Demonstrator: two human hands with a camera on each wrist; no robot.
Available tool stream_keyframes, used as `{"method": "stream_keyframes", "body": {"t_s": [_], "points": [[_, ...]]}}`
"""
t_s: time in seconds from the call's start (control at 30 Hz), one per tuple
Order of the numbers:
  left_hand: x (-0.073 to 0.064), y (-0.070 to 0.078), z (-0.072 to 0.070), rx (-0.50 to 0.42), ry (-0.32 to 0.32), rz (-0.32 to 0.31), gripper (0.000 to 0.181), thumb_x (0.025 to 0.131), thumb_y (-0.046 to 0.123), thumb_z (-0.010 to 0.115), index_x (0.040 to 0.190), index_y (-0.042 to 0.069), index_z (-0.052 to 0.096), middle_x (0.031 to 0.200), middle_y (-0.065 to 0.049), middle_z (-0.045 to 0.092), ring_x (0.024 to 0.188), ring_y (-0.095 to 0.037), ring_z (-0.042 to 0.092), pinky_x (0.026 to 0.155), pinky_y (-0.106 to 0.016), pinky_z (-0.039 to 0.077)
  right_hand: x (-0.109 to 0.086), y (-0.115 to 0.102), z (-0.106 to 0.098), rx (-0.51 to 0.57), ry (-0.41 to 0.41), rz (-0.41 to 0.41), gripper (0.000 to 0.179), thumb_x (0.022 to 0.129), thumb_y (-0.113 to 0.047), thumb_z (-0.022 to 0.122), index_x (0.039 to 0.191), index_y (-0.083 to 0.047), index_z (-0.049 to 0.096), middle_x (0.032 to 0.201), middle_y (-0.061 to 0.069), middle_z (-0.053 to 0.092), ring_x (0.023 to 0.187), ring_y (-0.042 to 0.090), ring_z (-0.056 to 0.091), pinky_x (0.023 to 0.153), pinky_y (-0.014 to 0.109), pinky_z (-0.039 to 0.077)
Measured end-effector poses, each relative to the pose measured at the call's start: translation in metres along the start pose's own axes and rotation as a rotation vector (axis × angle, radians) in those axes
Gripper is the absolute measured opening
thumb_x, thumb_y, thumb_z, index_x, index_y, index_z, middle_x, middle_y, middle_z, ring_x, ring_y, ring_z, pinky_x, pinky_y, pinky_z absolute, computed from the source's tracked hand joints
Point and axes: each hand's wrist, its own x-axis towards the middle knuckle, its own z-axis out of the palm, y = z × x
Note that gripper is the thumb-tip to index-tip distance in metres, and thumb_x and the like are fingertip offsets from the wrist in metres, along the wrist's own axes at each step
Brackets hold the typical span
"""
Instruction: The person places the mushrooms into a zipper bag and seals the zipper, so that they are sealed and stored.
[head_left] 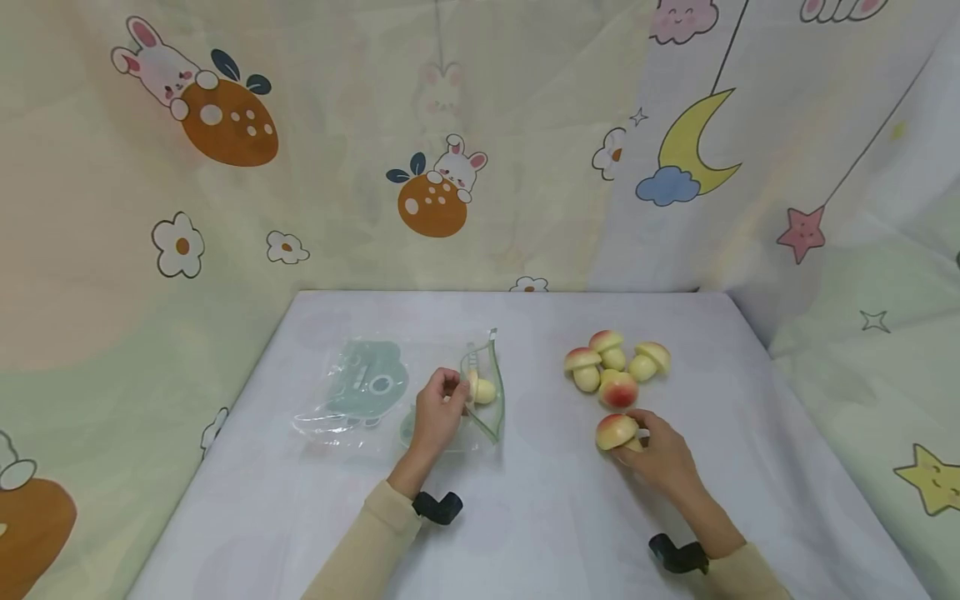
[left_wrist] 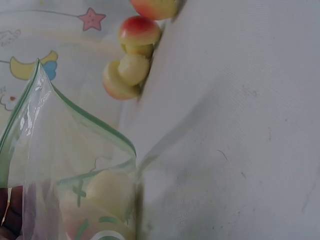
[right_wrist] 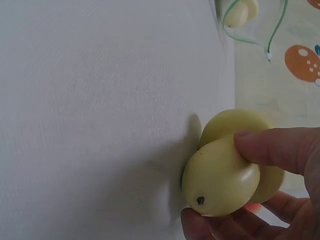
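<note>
My left hand (head_left: 437,412) pinches the near side of a clear zip bag (head_left: 367,383) with green print, its green-edged mouth (head_left: 497,383) gaping to the right. One toy mushroom (head_left: 484,391) lies just inside that mouth, and its pale shape shows through the plastic in the left wrist view. On the right, my right hand (head_left: 663,454) holds another toy mushroom (head_left: 615,431) with a red-yellow cap. The right wrist view shows thumb and fingers around its pale yellow stem (right_wrist: 220,177), which has a small dark spot at the end.
Several more toy mushrooms (head_left: 618,389) sit in a cluster just beyond my right hand. A white cloth (head_left: 540,500) covers the table. Behind it hangs a printed curtain (head_left: 525,167). Each wrist carries a small black camera (head_left: 438,507).
</note>
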Motion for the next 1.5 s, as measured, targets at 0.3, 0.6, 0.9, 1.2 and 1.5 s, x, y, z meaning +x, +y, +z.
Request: {"method": "stream_keyframes", "body": {"t_s": [0.3,0.6,0.9,1.2,1.5], "points": [[-0.006,0.002,-0.002,0.025,-0.010,-0.026,0.007,0.096,0.009,0.059,0.097,0.002,0.058,0.084,-0.009,0.060,0.073,-0.015,0.057,0.058,-0.025,0.054,0.007,-0.016,0.021,0.112,0.040,-0.058,0.058,0.079,-0.012,0.076,0.132,-0.001,0.053,0.124,0.022,0.060,0.093,0.033,0.065,0.070,0.032,0.054],[-0.014,0.001,-0.003,0.013,-0.013,-0.036,0.007,0.095,0.008,0.061,0.097,0.001,0.059,0.082,-0.011,0.062,0.073,-0.025,0.060,0.057,-0.024,0.052,0.016,-0.042,0.051,0.210,0.074,-0.121,0.057,0.076,-0.009,0.079,0.128,-0.002,0.057,0.117,0.020,0.064,0.087,0.030,0.067,0.071,0.032,0.055],[-0.025,0.038,-0.009,0.017,-0.097,-0.032,0.008,0.096,0.000,0.056,0.099,-0.007,0.057,0.089,-0.025,0.063,0.082,-0.043,0.062,0.062,-0.036,0.056,0.029,-0.057,0.071,0.294,0.043,-0.123,0.057,0.076,-0.007,0.081,0.128,-0.002,0.057,0.118,0.018,0.064,0.088,0.029,0.067,0.070,0.025,0.054],[-0.029,0.045,-0.010,0.032,-0.104,-0.036,0.008,0.095,0.000,0.057,0.099,-0.007,0.058,0.086,-0.027,0.063,0.079,-0.043,0.061,0.061,-0.033,0.056,0.037,-0.079,0.086,0.346,0.003,-0.146,0.058,0.077,-0.005,0.079,0.130,-0.002,0.056,0.122,0.016,0.063,0.093,0.028,0.066,0.070,0.024,0.054],[-0.028,0.049,-0.008,0.047,-0.085,-0.021,0.008,0.094,-0.001,0.058,0.099,-0.007,0.058,0.085,-0.019,0.063,0.073,-0.020,0.058,0.060,-0.034,0.057,0.046,-0.093,0.105,0.338,-0.017,-0.244,0.056,0.077,-0.005,0.080,0.128,-0.003,0.059,0.117,0.016,0.064,0.088,0.029,0.067,0.073,0.033,0.057]]}}
